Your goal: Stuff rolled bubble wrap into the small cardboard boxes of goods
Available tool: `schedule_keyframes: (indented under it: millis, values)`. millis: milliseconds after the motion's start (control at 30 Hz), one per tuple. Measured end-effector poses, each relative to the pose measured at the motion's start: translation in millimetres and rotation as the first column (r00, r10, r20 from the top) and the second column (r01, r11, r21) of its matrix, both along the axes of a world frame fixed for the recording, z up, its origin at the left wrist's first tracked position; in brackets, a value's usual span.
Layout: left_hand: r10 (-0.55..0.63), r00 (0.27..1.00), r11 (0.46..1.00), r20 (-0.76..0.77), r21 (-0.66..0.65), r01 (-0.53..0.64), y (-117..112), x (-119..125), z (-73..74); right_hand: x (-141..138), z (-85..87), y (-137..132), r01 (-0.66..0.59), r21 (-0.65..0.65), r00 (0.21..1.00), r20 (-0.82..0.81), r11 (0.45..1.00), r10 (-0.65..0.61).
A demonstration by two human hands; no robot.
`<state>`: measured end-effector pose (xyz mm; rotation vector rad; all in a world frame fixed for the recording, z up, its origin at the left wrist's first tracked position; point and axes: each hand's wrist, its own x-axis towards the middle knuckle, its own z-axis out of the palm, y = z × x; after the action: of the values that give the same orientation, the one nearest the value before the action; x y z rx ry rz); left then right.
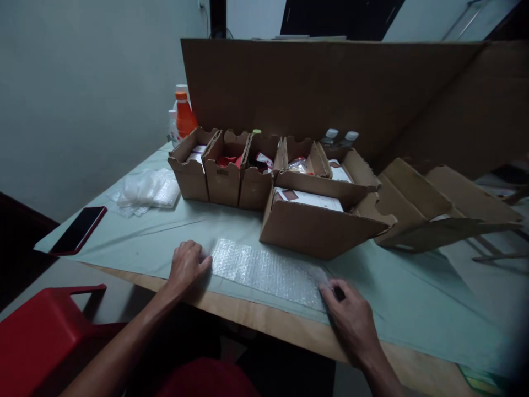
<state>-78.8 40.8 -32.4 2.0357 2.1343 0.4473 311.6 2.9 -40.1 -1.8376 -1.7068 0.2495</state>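
A long, narrow piece of clear bubble wrap (264,271) lies flat along the front of the table, stretched between my two hands. My left hand (188,267) is at its left end, fingers curled and thumb against the edge. At the opposite end, my right hand (351,314) pinches the corner between thumb and curled fingers. Just behind the wrap stands a cardboard box (318,234) with a white packet (309,199) inside. Farther left, a pile of folded bubble wrap (151,189) rests on the green table cover.
Several open cardboard bins (225,182) holding packets stand in a row before a tall cardboard panel (309,88). An orange bottle (185,118) is behind them. A phone (78,230) lies at the left edge, above a red stool (45,331). More cardboard boxes (417,215) sit right.
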Motion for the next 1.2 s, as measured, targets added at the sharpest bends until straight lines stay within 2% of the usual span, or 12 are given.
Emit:
schedule_keyframes:
  millis: [100, 200, 300, 400, 500, 633, 733, 867, 967, 1067, 1133, 1200]
  values:
    - [-0.014, 0.996, 1.000, 0.091, -0.024, 0.017, 12, -2, 8.6, -13, 6.4, -29, 0.031, -0.065, 0.964, -0.262, 0.997, -0.048]
    - [-0.039, 0.994, 0.999, 0.105, 0.009, 0.039, 38, -7, 29.0, -45, 4.3, -65, 0.007, -0.094, 0.945, -0.326, 0.996, -0.037]
    - [-0.111, 0.990, 0.992, 0.082, 0.075, 0.105, 77, -1, 49.8, -90, -2.9, -92, -0.212, -0.086, 0.915, -0.367, 0.973, 0.167]
    - [-0.209, 0.976, 0.971, 0.063, 0.129, 0.200, 114, 21, 59.2, -134, -6.0, -99, -0.505, -0.108, 0.786, -0.469, 0.857, 0.404]
    - [-0.305, 0.951, 0.941, 0.060, 0.170, 0.291, 124, 35, 57.1, -160, -3.2, -95, -0.582, -0.152, 0.687, -0.617, 0.799, 0.383]
    - [-0.508, 0.857, 0.856, 0.085, 0.163, 0.491, 78, 6, 46.0, -167, 0.0, -92, -0.592, -0.249, 0.537, -0.831, 0.766, 0.145]
    - [-0.759, 0.621, 0.642, 0.196, 0.067, 0.764, 12, -36, 40.6, -168, 1.2, -92, -0.585, -0.348, 0.493, -0.870, 0.733, -0.020]
    - [-0.768, 0.549, 0.566, 0.330, -0.050, 0.823, -67, -61, 39.2, -176, 11.2, -84, -0.535, -0.354, 0.427, -0.897, 0.767, -0.116]
    - [-0.692, 0.581, 0.645, 0.429, 0.005, 0.764, -85, -48, 32.5, -184, 21.1, -75, -0.483, -0.295, 0.350, -0.928, 0.824, -0.128]
    - [-0.416, 0.709, 0.865, 0.570, 0.007, 0.501, -68, -27, 20.9, -186, 25.4, -70, -0.438, -0.226, 0.303, -0.948, 0.870, -0.094]
    - [-0.241, 0.753, 0.936, 0.612, -0.057, 0.347, -47, -17, 13.2, -180, 24.5, -70, -0.401, -0.180, 0.355, -0.934, 0.898, -0.028]
    - [-0.178, 0.778, 0.952, 0.603, -0.093, 0.291, -29, -12, 6.3, -173, 21.3, -70, -0.371, -0.106, 0.519, -0.847, 0.923, 0.112]
